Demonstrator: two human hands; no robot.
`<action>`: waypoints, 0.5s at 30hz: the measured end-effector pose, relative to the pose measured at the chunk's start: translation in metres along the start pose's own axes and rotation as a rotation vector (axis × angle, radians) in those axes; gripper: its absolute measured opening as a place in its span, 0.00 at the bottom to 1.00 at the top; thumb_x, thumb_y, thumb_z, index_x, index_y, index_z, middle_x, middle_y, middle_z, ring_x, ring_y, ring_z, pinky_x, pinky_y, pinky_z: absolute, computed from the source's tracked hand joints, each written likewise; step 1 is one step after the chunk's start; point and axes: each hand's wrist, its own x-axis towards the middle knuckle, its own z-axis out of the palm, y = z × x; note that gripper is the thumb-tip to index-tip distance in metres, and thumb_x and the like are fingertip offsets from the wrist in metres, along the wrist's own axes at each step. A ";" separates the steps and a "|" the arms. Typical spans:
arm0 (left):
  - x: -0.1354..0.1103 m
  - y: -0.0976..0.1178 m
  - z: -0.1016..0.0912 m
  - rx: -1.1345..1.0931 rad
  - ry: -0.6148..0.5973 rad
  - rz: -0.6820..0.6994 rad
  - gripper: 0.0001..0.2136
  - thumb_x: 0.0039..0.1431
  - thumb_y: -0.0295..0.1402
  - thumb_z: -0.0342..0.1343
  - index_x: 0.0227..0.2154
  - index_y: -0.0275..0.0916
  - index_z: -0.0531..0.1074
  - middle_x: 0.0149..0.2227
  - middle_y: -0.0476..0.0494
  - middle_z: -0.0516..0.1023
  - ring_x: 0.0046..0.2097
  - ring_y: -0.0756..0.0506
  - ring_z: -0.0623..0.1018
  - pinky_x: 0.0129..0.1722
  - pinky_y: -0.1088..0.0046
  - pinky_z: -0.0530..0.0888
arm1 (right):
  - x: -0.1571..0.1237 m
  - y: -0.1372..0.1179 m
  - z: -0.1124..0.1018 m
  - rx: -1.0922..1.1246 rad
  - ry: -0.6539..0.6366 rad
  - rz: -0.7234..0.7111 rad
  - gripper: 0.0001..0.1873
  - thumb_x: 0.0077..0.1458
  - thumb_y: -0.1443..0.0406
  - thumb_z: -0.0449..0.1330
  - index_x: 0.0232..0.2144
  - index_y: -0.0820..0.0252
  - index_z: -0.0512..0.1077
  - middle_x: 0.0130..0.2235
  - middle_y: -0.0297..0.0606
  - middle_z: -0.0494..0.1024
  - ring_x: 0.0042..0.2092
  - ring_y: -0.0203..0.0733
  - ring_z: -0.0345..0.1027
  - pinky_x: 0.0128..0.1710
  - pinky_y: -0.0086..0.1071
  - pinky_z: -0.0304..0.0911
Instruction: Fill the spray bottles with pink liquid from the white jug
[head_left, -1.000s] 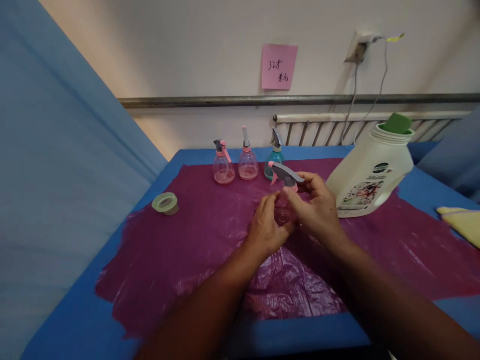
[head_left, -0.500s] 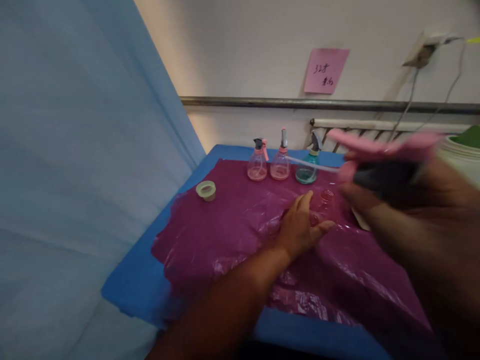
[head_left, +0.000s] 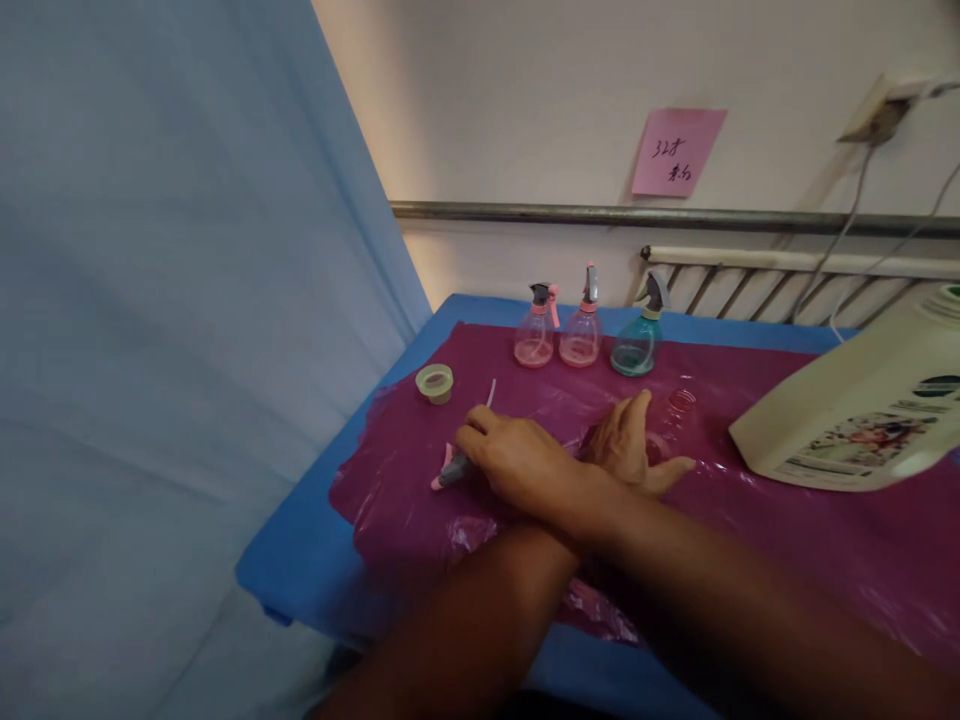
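Observation:
My right hand [head_left: 517, 462] reaches across over my left forearm and rests closed on a grey and pink spray trigger head [head_left: 452, 470], which lies on the magenta plastic sheet [head_left: 787, 540]. Its thin tube [head_left: 491, 392] points away toward the wall. My left hand [head_left: 632, 450] lies partly under the right arm, fingers apart, beside a clear empty bottle [head_left: 675, 415] standing on the sheet, thumb near its base.
Two pink spray bottles [head_left: 535, 338] [head_left: 581, 335] and a teal one [head_left: 637, 345] stand at the back. A green cap [head_left: 435, 383] sits at the left. A large white jug [head_left: 862, 410] stands at the right. A blue curtain [head_left: 150, 350] hangs at the left.
My right hand pulled the trigger head off the clear bottle, swung it up past the camera, then carried it left and down onto the sheet. The view turned left.

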 end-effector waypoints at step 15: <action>0.003 -0.001 0.002 0.036 0.150 -0.035 0.48 0.56 0.42 0.80 0.77 0.50 0.64 0.76 0.35 0.68 0.77 0.27 0.69 0.77 0.42 0.69 | -0.079 0.016 -0.019 0.174 0.204 0.131 0.23 0.73 0.64 0.61 0.67 0.49 0.75 0.70 0.43 0.77 0.68 0.55 0.73 0.71 0.56 0.69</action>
